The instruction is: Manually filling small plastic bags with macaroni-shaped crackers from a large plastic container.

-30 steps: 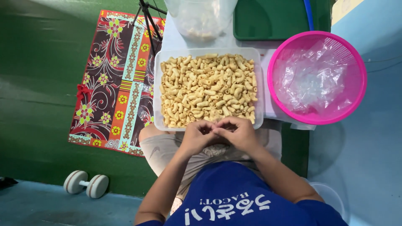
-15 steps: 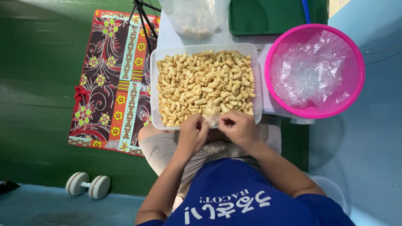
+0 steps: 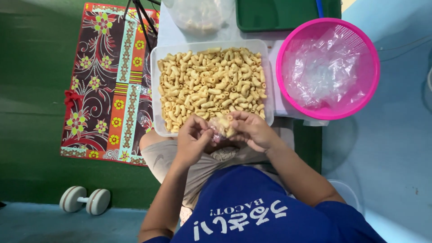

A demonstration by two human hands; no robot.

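Observation:
A clear plastic tub [image 3: 155, 85] full of pale yellow macaroni-shaped snacks [image 3: 211, 83] stands in front of me. At its near edge both hands meet over my lap. My left hand [image 3: 191, 141] and my right hand [image 3: 252, 130] together hold a small clear plastic bag [image 3: 222, 128] with a few snack pieces inside. The fingers of both hands pinch the bag's sides.
A pink round basket [image 3: 328, 27] lined with clear plastic bags sits right of the tub. A green tray [image 3: 279, 13] and a clear bag of snacks [image 3: 200, 15] lie behind. A patterned floral mat [image 3: 108, 81] and a small dumbbell [image 3: 85, 200] are on the green floor at left.
The hands have shifted slightly toward the tub's near edge, and the small bag with snack pieces now shows between the fingers.

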